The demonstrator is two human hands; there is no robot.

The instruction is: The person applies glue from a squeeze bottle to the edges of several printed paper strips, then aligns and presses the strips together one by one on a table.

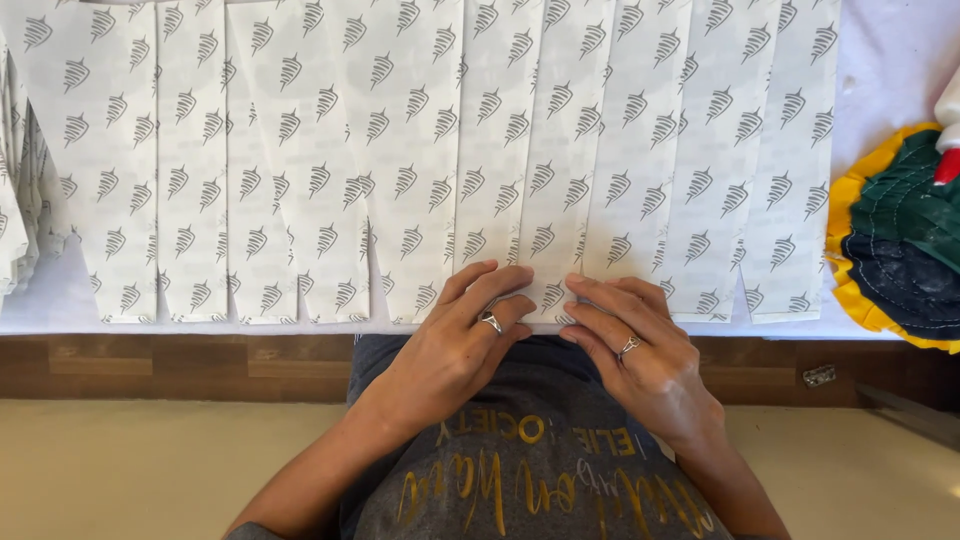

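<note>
Head view, looking down. Row of white paper strips (430, 150) printed with a repeated grey leaf-like mark, laid side by side and overlapping across a white tabletop (880, 60), long axes running away from the body toward the far edge. One strip, the folded paper strip (548, 200), lying in the middle of the row, its near end directly under both hands; long axis running straight away from the fingertips.

Left hand (465, 335) palm down just left of that strip's near end, fingers (490, 285) extended, held close together and angled up and to the right, tips pressing flat on the paper; ring on one finger. Right hand (630, 340) palm down just right of the same end, fingers (600, 295) likewise close together, angled up and to the left, tips pressing the paper. Fingertips of the two hands nearly meeting over the strip's near end; neither hand clearly nearer. No pinch visible: flat pressure only. Forearms converging from the torso, wrists over the tabletop's near edge.

Far right of the folded paper strip: a round green, dark and yellow cloth piece (900, 240), with a white bottle with a red cap (950, 130) on it, partly out of frame.
</note>
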